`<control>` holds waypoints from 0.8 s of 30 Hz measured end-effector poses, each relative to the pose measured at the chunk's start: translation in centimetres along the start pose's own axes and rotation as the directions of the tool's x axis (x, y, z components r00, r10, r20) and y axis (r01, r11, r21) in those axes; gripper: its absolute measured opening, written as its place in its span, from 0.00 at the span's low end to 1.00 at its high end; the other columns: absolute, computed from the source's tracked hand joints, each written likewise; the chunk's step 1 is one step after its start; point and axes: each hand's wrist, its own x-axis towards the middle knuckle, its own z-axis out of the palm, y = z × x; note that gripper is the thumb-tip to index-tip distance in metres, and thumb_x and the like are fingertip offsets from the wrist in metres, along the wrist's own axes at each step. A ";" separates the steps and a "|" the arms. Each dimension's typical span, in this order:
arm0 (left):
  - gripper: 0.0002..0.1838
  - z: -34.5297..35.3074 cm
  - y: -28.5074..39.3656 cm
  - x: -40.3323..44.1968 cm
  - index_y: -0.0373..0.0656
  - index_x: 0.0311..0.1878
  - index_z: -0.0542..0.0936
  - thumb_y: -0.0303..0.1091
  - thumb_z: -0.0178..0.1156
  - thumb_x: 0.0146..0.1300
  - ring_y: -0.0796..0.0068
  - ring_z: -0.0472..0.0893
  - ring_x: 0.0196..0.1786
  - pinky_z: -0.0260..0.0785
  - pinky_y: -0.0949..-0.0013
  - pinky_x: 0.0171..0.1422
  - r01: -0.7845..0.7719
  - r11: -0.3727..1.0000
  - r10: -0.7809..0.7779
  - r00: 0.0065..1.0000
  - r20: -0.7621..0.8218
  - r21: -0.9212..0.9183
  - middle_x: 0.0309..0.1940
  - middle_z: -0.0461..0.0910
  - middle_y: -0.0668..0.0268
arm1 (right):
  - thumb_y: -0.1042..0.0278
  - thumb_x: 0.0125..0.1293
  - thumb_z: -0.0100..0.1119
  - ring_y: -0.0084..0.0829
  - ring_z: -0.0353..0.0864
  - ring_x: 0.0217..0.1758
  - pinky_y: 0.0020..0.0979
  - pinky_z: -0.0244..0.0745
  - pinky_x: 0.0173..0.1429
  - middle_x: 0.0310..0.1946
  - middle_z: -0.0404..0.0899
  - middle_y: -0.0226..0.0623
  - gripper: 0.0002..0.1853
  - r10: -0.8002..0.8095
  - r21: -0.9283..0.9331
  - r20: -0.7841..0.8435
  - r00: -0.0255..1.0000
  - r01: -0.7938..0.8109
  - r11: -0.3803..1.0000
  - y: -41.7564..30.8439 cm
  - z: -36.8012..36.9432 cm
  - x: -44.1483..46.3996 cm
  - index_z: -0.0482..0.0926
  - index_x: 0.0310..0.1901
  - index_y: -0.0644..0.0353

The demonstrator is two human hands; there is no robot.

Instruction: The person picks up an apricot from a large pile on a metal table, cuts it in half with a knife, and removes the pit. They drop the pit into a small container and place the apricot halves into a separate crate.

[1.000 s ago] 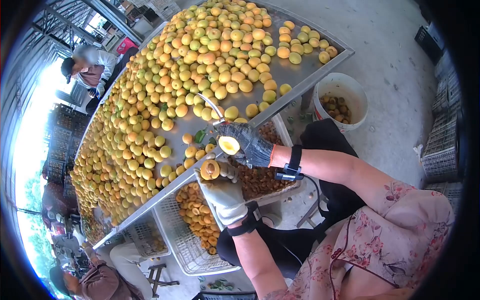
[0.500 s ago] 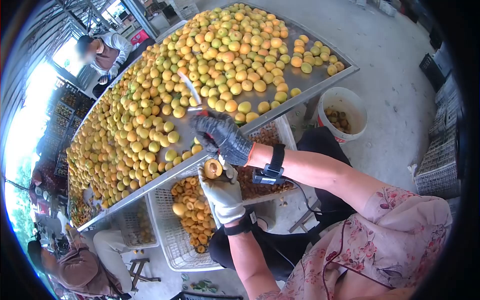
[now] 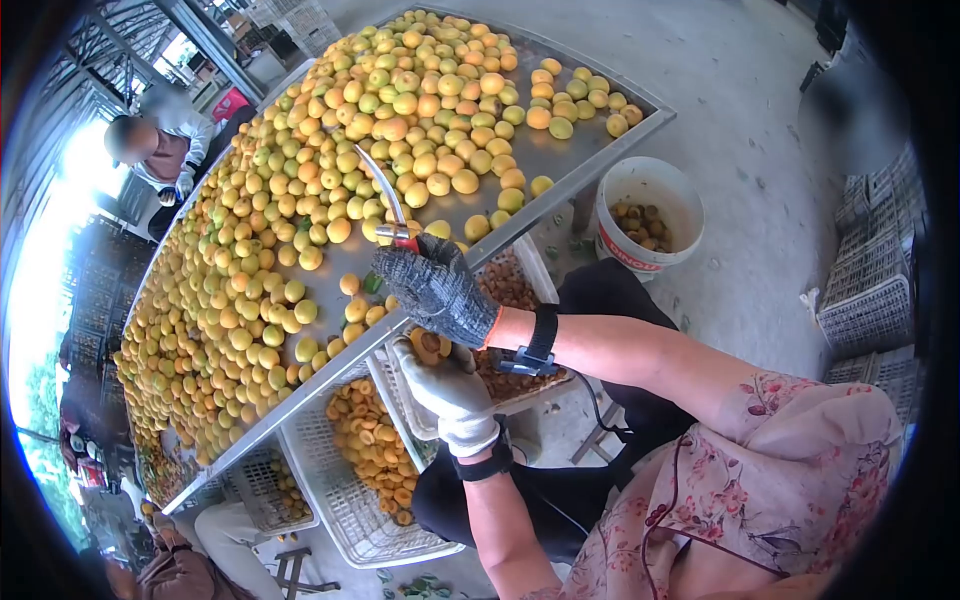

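Note:
My left hand [image 3: 445,390], in a white glove, holds an apricot half [image 3: 430,346] with the brown pit showing in it. Over it, my right hand [image 3: 437,287], in a dark grey glove, is wrapped round the red handle of a curved knife [image 3: 384,190], whose blade points up and away. Both hands are close together at the edge of a metal table [image 3: 575,190] heaped with whole apricots [image 3: 400,100]. Beneath them stand a white basket of apricot halves [image 3: 345,520] and a white crate of brown pits [image 3: 545,280].
A white bucket [image 3: 690,205] with dark fruit pieces stands right of the table. Stacked crates [image 3: 868,300] are at the far right. One person [image 3: 165,155] sits across the table; another person [image 3: 185,575] is at lower left, beside a small crate [image 3: 262,490].
The half that my right hand held a second ago has gone from it. That hand, with the knife, has moved in over my left hand, which still holds its half.

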 end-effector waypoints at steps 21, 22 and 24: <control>0.23 0.9 -3.3 2.1 0.41 0.51 0.75 0.52 0.47 0.70 0.78 0.76 0.36 0.69 0.76 0.38 -0.205 0.947 0.227 0.972 -0.063 0.249 0.36 0.76 0.67 | 0.52 0.70 0.54 0.18 0.58 0.11 0.23 0.56 0.14 0.12 0.57 0.21 0.19 0.374 0.478 0.010 0.927 -0.333 0.813 -0.5 -2.1 1.5 0.63 0.23 0.47; 0.26 0.9 -3.9 2.3 0.40 0.52 0.75 0.54 0.46 0.69 0.74 0.78 0.41 0.73 0.71 0.44 -0.340 0.827 0.392 0.919 -0.026 0.448 0.38 0.77 0.64 | 0.53 0.70 0.54 0.18 0.59 0.11 0.22 0.55 0.13 0.12 0.58 0.20 0.19 0.233 0.306 -0.132 0.964 -0.184 0.934 0.2 -0.7 1.3 0.63 0.23 0.47; 0.24 -0.3 -3.7 2.1 0.35 0.61 0.70 0.43 0.50 0.70 0.69 0.75 0.52 0.70 0.66 0.56 -0.325 0.806 0.340 0.938 0.063 0.494 0.47 0.75 0.58 | 0.53 0.70 0.54 0.17 0.59 0.11 0.22 0.54 0.12 0.13 0.59 0.20 0.18 0.056 0.097 -0.241 0.969 -0.033 0.995 0.0 -1.0 1.4 0.63 0.23 0.47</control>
